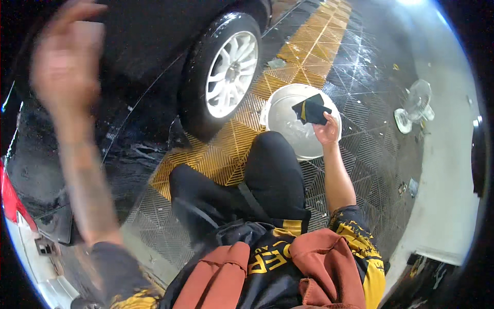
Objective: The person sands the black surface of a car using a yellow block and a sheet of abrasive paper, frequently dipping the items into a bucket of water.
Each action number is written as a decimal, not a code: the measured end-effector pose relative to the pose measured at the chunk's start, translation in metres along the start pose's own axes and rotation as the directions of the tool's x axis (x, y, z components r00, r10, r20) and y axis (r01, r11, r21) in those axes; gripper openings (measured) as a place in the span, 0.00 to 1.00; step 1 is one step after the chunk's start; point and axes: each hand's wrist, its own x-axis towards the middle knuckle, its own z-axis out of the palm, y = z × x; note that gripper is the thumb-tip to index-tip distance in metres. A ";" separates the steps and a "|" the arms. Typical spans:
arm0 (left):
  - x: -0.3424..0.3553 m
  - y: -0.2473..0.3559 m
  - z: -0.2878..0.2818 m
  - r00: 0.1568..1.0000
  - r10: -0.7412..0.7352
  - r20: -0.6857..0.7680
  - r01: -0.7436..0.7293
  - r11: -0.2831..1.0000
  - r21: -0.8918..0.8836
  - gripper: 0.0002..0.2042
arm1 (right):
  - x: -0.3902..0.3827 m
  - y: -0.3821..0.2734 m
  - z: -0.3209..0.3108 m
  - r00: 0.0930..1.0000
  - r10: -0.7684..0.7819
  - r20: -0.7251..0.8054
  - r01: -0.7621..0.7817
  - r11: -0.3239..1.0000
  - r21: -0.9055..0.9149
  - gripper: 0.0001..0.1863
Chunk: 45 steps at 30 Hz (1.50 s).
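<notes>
Person's right hand clamped on dark, yellow-marked pad, held over white bucket. Left hand blurred, raised by black car; cannot tell finger state. White-spoked wheel near bucket.

Ribbed floor and pale wall

The floor is laid with ribbed dark grey tiles, crossed by a band of yellow tiles; its surface is dotted with small pale specks; on the right it is bordered by a pale wall, which is bent by the lens; near that wall, what appears to be a white fan with a see-through round cage is seen; a small yellow scrap is found beyond it; farther left, a flat greyish piece is seen; at the top edge, a bright light is partly cut off.
</notes>
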 end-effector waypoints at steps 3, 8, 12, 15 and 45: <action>-0.084 0.104 0.167 0.848 -0.404 0.342 0.529 0.620 -0.580 0.19 | -0.014 -0.007 0.002 0.996 -0.022 0.087 -0.004 0.959 0.284 0.14; -0.156 0.217 0.327 0.693 -0.071 0.717 0.612 0.582 -0.535 0.36 | -0.034 -0.018 0.008 1.000 -0.008 0.012 0.004 0.955 0.297 0.14; -0.159 0.249 0.355 0.720 0.022 0.693 0.642 0.359 -0.678 0.37 | -0.048 -0.028 0.006 0.999 0.037 0.000 -0.034 0.933 0.357 0.16; -0.161 0.250 0.365 0.665 0.026 0.747 0.698 0.336 -0.633 0.31 | -0.056 -0.035 -0.001 0.995 0.074 -0.066 -0.048 0.939 0.341 0.15; -0.182 0.192 0.418 0.380 -0.304 0.874 0.908 0.300 -0.291 0.20 | -0.126 -0.068 -0.048 0.840 -0.526 -0.138 0.257 0.608 -0.751 0.17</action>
